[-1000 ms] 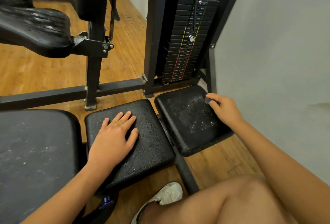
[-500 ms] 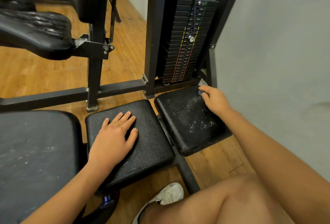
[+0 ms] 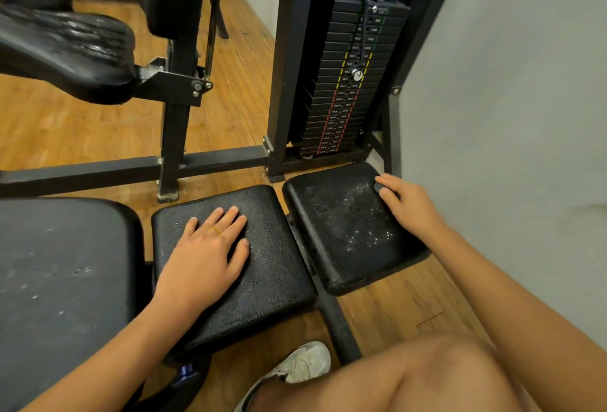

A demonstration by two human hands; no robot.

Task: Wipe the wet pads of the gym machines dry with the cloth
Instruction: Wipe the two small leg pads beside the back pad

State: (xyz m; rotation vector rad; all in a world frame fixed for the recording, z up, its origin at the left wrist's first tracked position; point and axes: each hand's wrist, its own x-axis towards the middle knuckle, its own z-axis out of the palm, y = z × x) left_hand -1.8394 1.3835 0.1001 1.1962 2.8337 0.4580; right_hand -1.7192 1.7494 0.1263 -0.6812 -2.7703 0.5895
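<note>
Two square black pads lie side by side low in front of me. My left hand (image 3: 203, 254) rests flat with spread fingers on the left pad (image 3: 272, 264), whose surface looks finely beaded. The right pad (image 3: 341, 224) carries glinting water droplets across its middle. At its far right corner, my right hand (image 3: 410, 201) has its fingers curled over a small grey cloth (image 3: 377, 187). Only a bit of the cloth shows under the fingertips.
A large black pad (image 3: 59, 280) fills the left foreground, and another wet-looking seat (image 3: 65, 50) sits at upper left. The weight stack (image 3: 348, 83) and its steel frame (image 3: 98, 172) stand just beyond the pads. A grey wall (image 3: 509, 116) closes the right side. My knee (image 3: 410, 379) and shoe (image 3: 305, 362) are below.
My right hand slid with the cloth toward the far corner of the right pad, then drew back a little. The left hand stayed flat on the left pad.
</note>
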